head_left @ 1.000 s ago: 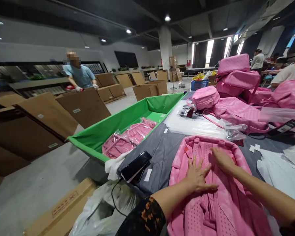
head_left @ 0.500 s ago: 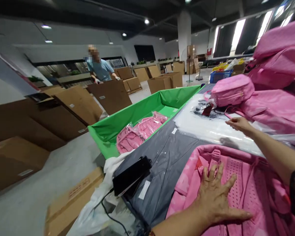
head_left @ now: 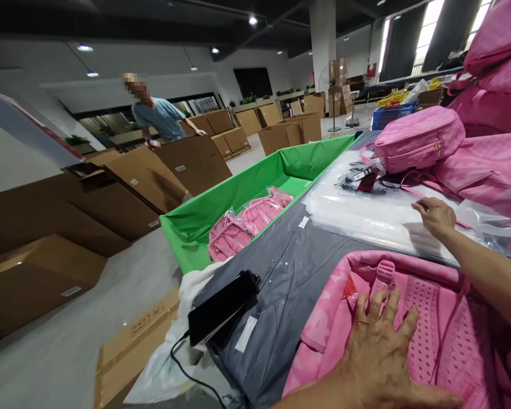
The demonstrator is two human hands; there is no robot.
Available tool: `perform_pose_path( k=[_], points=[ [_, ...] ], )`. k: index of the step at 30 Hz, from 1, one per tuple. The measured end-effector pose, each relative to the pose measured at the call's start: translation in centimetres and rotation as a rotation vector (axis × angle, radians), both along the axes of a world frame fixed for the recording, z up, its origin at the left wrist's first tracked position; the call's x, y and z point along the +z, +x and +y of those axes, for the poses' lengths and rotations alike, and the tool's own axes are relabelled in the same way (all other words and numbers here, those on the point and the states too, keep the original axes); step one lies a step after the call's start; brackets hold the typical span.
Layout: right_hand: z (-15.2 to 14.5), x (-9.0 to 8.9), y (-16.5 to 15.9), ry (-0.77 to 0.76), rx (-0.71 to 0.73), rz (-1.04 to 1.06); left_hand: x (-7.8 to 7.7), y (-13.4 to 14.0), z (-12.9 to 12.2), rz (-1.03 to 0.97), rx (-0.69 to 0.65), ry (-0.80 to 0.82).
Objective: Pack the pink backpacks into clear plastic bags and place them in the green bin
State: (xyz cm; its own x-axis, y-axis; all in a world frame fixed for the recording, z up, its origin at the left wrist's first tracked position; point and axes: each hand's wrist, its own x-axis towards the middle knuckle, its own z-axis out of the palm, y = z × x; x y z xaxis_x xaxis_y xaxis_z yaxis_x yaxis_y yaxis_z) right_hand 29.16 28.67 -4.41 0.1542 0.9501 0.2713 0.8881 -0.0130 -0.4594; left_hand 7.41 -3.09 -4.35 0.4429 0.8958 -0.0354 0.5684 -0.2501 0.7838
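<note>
A pink backpack (head_left: 323, 335) lies on the table close to me, its perforated back panel and straps facing up. My left hand (head_left: 378, 346) rests flat on it with fingers spread. Beyond the backpack, over a stack of clear plastic bags (head_left: 361, 207), is my right hand (head_left: 438, 217). Its fingers are bent together in a pinch, and whatever may be between them is too small to make out. A smaller pink bag (head_left: 417, 139) with tags sits at the far side of the plastic stack.
A green bin (head_left: 221, 196) beside the table holds pink bags in clear wrap. A black phone (head_left: 223, 307) with a cable lies on the grey table cover (head_left: 281, 284). More pink backpacks (head_left: 494, 102) are piled at the right. Behind cardboard boxes (head_left: 193, 165) stands a person (head_left: 162, 119).
My right hand has shifted slightly right over the plastic bags. My left hand stays spread on the backpack. The view has turned slightly, and the person in the background leans further left.
</note>
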Motion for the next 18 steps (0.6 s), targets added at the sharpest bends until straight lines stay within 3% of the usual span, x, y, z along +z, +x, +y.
perform_pose_path(
  k=[4,7,10,13,15,18],
  points=[
    [-1.9,4.2,0.5,0.182,0.036,-0.037,-1.6,0.7,0.5,-0.018,0.05,0.098],
    [-4.7,9.0,0.7,0.253,0.167,-0.091,-2.3,0.8,0.8,-0.038,0.05,0.157],
    [-9.2,13.9,0.9,0.279,0.348,-0.178,-1.8,0.8,1.1,-0.044,0.051,0.162],
    [-15.2,17.2,1.3,0.308,0.589,-0.304,0.5,1.7,1.1,-0.225,0.092,0.098],
    [-19.5,18.2,1.8,0.334,0.689,-0.36,2.9,2.7,0.8,-0.542,0.157,-0.038],
    [-25.6,18.2,2.9,0.372,0.696,-0.379,6.6,4.2,-0.2,-1.079,0.16,-0.351]
  ],
)
